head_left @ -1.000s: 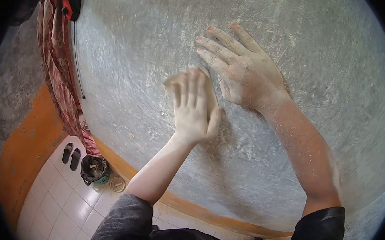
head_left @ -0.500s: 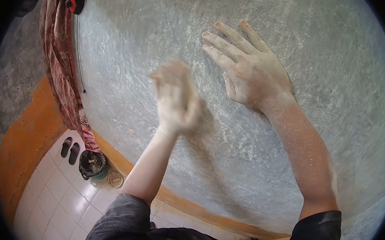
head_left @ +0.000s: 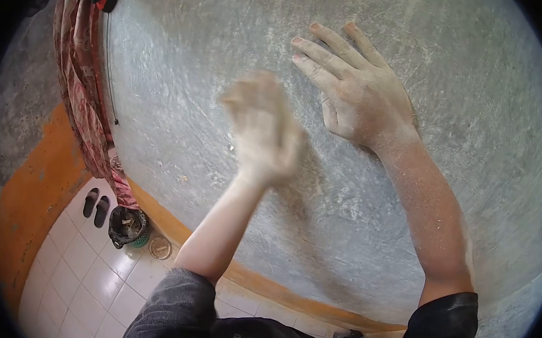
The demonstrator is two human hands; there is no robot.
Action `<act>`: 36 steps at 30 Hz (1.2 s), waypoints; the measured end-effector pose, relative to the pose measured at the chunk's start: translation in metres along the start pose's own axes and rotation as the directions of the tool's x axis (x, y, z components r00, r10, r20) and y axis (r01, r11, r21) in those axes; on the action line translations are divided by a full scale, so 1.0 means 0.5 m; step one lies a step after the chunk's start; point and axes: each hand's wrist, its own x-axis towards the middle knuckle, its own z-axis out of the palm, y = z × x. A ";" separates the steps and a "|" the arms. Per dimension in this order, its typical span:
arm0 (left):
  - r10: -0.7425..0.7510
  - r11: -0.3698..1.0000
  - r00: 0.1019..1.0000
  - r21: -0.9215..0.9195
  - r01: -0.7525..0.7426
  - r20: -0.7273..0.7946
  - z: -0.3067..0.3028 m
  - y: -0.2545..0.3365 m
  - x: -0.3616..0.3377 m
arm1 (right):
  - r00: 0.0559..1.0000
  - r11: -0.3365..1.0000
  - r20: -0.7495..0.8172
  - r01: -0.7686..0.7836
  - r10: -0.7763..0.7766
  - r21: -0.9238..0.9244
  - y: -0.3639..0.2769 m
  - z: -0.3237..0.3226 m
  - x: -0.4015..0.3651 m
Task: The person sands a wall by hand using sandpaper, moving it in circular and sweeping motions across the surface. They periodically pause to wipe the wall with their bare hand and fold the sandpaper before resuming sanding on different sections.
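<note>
**Two dusty hands on a grey wall**

The right hand [head_left: 358,93] lies flat on the grey wall [head_left: 185,50], palm down, fingers spread wide and pointing up and to the left; it holds nothing; pale dust coats its back and the forearm below it, which runs down to a dark sleeve [head_left: 442,328] at the lower right. The left hand [head_left: 264,128] is just beside it, lower and to the left, against or very close to the same wall; it is smeared by motion blur, so whether its fingers are open or closed on anything cannot be told; it too looks pale with dust; its forearm drops to a grey sleeve [head_left: 179,307] at the bottom edge.

The wall fills most of the view; its surface is rough, scratched and streaked with lighter patches around both hands; a thin dark cord [head_left: 112,64] hangs down it at the left. Further left a red patterned cloth [head_left: 79,80] hangs from the top corner down toward the floor. An orange band [head_left: 38,178] runs along the foot of the wall; below it lies a white tiled floor [head_left: 87,282]. On the tiles, near the end of the cloth, stand a pair of dark sandals [head_left: 96,207]; just beside them sits a dark bucket [head_left: 125,225] with scraps in it; a small round lid [head_left: 160,247] lies next to the bucket.
</note>
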 end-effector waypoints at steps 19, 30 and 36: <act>-0.418 0.908 0.901 0.085 0.410 0.119 -0.033 0.004 0.055 | 1.000 1.000 0.008 -0.003 0.003 -0.016 0.000 0.003 -0.001; -0.101 0.994 0.993 -0.034 0.100 -0.059 0.036 0.027 -0.012 | 0.999 0.999 -0.003 -0.032 0.032 0.035 -0.001 0.003 0.000; 0.253 0.967 0.921 -0.045 -0.251 0.297 -0.008 0.065 -0.058 | 1.000 0.999 -0.001 -0.028 0.028 0.025 -0.001 0.001 0.000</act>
